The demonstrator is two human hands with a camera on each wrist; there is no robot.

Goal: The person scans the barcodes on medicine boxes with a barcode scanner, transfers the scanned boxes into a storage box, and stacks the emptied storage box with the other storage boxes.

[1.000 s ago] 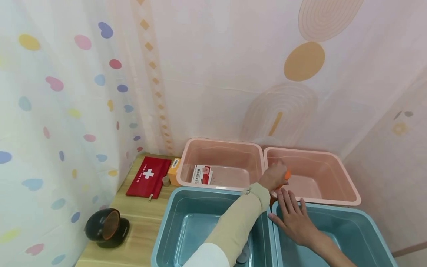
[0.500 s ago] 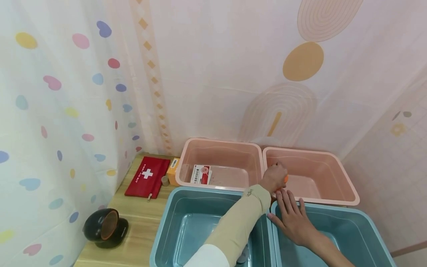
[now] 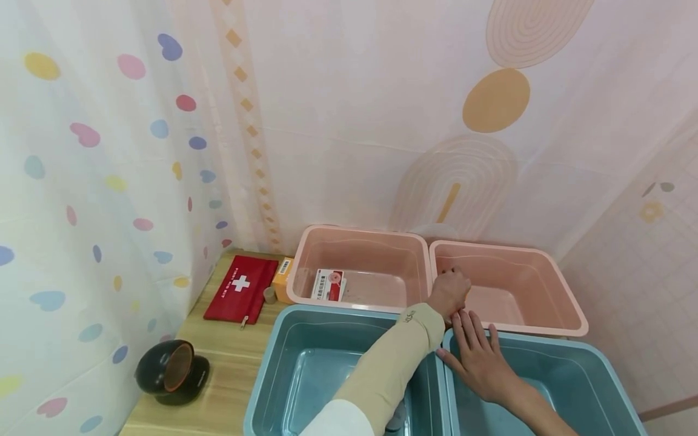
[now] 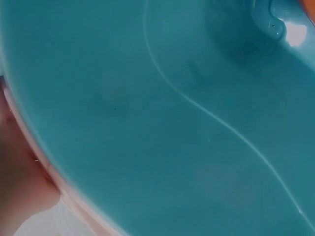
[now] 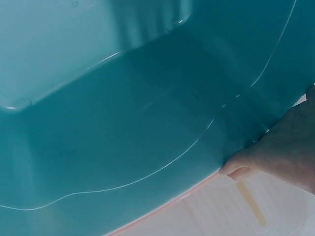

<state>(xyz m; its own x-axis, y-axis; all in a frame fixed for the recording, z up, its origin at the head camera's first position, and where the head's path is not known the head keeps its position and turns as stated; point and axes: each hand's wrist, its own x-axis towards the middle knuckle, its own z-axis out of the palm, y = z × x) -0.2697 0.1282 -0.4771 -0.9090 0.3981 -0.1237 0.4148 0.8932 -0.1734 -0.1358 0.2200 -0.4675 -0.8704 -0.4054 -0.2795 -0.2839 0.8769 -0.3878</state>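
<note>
My left hand (image 3: 450,292), in a beige sleeve, reaches across to the front left corner of the right pink bin (image 3: 551,287). Its fingers are curled round a small orange object, now almost wholly hidden by the hand; I cannot tell its kind. My right hand (image 3: 482,363) lies with fingers straight over the back left corner of the right blue bin (image 3: 605,369), fingertips right by the left hand. In the left wrist view, part of the left hand (image 4: 22,182) shows beyond a blue wall; the right wrist view shows the right hand (image 5: 275,152) at the bin's edge.
The left blue bin (image 3: 272,357) stands under my left forearm, a grey item (image 3: 398,418) inside. Behind it is the left pink bin (image 3: 365,232) with a white-and-red box (image 3: 329,284). A first aid pouch (image 3: 240,290), orange box (image 3: 282,280) and black bowl-like object (image 3: 163,366) stand left.
The orange that showed beside my left fingers has gone out of sight as that hand turns slightly and shifts a little. The right hand stays in place.
</note>
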